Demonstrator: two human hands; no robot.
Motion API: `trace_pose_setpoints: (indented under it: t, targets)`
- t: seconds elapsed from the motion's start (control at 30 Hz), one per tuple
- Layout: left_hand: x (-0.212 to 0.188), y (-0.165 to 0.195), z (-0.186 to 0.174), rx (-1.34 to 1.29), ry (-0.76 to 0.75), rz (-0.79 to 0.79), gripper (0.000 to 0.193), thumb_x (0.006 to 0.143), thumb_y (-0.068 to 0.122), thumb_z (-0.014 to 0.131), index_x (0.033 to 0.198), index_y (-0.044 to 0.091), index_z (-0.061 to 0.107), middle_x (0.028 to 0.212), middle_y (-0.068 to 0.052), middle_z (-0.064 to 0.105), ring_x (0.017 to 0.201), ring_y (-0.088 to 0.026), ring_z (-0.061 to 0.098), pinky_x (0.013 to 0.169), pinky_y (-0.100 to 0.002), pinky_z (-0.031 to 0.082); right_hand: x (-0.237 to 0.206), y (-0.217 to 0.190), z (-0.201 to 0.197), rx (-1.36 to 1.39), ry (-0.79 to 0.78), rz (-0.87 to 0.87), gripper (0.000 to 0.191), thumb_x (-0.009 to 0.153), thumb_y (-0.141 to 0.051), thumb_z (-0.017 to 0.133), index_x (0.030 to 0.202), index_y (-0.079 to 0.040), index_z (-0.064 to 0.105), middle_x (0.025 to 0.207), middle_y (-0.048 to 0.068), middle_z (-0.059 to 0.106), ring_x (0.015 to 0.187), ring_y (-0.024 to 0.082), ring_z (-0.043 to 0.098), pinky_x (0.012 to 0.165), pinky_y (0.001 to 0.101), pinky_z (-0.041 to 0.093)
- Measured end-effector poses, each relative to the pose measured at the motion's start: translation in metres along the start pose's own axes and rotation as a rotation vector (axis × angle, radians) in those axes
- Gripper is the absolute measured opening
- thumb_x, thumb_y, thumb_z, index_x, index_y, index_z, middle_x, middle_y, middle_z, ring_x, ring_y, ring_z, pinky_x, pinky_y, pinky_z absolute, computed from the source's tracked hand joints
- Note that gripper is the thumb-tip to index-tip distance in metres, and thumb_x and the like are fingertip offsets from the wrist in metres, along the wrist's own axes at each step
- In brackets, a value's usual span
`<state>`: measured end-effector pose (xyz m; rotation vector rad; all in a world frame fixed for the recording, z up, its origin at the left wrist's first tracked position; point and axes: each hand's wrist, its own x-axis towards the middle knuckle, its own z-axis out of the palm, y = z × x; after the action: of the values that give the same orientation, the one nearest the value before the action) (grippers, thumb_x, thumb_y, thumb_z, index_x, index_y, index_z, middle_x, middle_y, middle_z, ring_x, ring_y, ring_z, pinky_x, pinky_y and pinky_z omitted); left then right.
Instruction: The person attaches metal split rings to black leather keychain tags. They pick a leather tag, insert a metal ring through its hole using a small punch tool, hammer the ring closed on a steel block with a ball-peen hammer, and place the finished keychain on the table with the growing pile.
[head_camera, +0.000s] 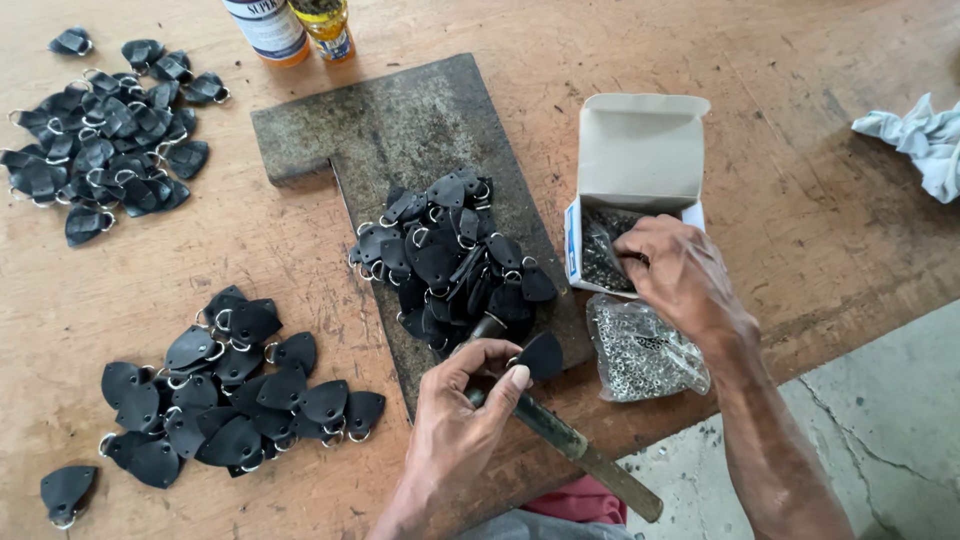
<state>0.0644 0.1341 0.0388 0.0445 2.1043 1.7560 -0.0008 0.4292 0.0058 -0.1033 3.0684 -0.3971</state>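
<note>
now the left hand (462, 415) is near the front edge of the table (780, 200), and its grip is pressed together on one black leather tab (541, 355), which it pinches between the thumb and the first fingers. this tab is held just above the near end of a grey metal plate (400, 125) that lies in the middle of the table. under the hand a hammer (570, 445) lies slanted, with its wooden handle passing over the front edge of the table. on the plate, just behind the held tab, sits a heap of black tabs with metal rings (450, 255). the right hand (680, 275) is at the right of the plate, with its fingertips inside a small open cardboard box (640, 150); the fingers are bent down into the dark small metal parts in it, but i cannot tell if they pinch something. the lid of the box stands open toward the back edge. just in front of the box, touching the right wrist, lies a clear plastic bag of small silver metal pieces (645, 355). a second pile of tabs (225, 390) lies toward the front left corner, with one single tab (66, 492) apart from it, and a third pile (105, 140) is at the back left corner. two bottles (290, 28) stand at the back edge, cut by the frame. a pale crumpled cloth (920, 135) lies at the right edge.
</note>
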Motion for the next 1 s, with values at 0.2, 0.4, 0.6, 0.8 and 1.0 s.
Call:
trace_pose_setpoints:
  t: [0.2,0.4,0.6,0.8,1.0]
  targets:
    - [0.004,-0.005,0.003,-0.079,-0.024,-0.088,0.027,0.088,0.025,0.075,0.106,0.005,0.075,0.083,-0.002,0.076,0.076,-0.008,0.069,0.067,-0.024,0.056,-0.010,-0.020,-0.017,-0.004,0.030,0.020,0.010,0.091,-0.013,0.069,0.092,-0.005,0.075,0.089,0.007,0.071,0.084,0.022,0.066,0.079,0.0398,0.053]
    - [0.004,-0.007,0.001,-0.181,-0.026,-0.145,0.028,0.088,0.025,0.075,0.107,0.004,0.075,0.084,-0.003,0.077,0.076,-0.008,0.069,0.068,-0.024,0.056,-0.010,-0.026,-0.032,0.006,-0.041,0.149,0.013,0.097,-0.016,0.065,0.097,-0.006,0.073,0.091,0.008,0.070,0.082,0.023,0.065,0.078,0.0409,0.053]
    - [0.005,-0.007,0.001,-0.212,-0.021,-0.138,0.029,0.089,0.024,0.074,0.109,0.003,0.075,0.088,-0.004,0.078,0.081,-0.010,0.071,0.070,-0.024,0.058,-0.013,-0.021,-0.032,0.160,-0.050,0.169,0.013,0.095,-0.011,0.065,0.105,-0.003,0.067,0.100,0.012,0.071,0.084,0.024,0.069,0.076,0.0393,0.056]
    - [0.005,-0.017,0.000,-0.357,0.012,-0.078,0.030,0.090,0.020,0.074,0.112,-0.001,0.073,0.092,-0.007,0.077,0.087,-0.012,0.073,0.076,-0.025,0.060,-0.021,-0.016,-0.033,0.219,0.164,-0.034,0.011,0.097,-0.004,0.063,0.107,-0.004,0.068,0.106,0.012,0.071,0.089,0.020,0.069,0.072,0.0305,0.060]
    - [0.008,-0.029,-0.001,-0.437,0.032,-0.038,0.028,0.091,0.015,0.074,0.113,-0.002,0.070,0.095,-0.008,0.076,0.089,-0.014,0.076,0.078,-0.026,0.061,-0.053,-0.054,-0.028,0.478,0.312,-0.268,0.003,0.100,-0.007,0.067,0.102,-0.008,0.067,0.101,0.006,0.072,0.093,0.016,0.071,0.078,0.0285,0.064]
